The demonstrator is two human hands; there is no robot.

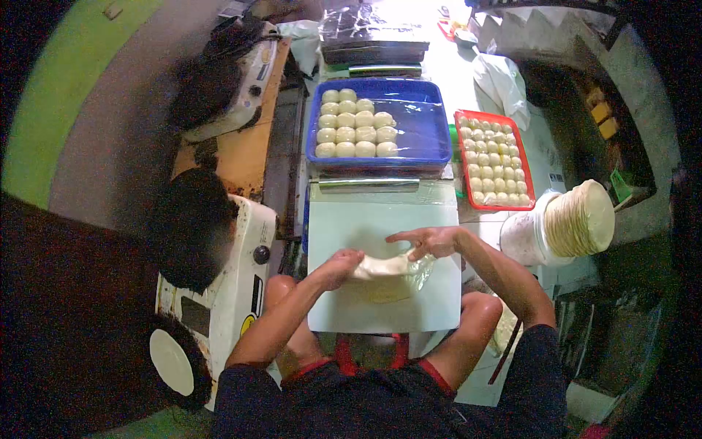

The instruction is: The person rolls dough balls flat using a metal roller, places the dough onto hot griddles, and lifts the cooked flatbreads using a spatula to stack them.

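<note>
A thin, pale sheet of dough (386,268) is stretched between my two hands above a white board (342,219). My left hand (342,268) is closed on the dough's left edge. At the right edge, my right hand (433,241) pinches the dough near the thumb, with one finger stretched out to the left. The right part of the sheet looks thin and see-through. Beyond the board, a blue tray (420,121) holds rows of round dough balls (356,135), grouped on its left side.
To the right, a red tray (462,164) holds smaller dough balls (497,164). Nearby, a stack of thin flatbreads (581,223) rests on a white bucket (525,235). On the left stands a stove (238,282) with a dark griddle (201,366) bearing a pale dough round (172,362).
</note>
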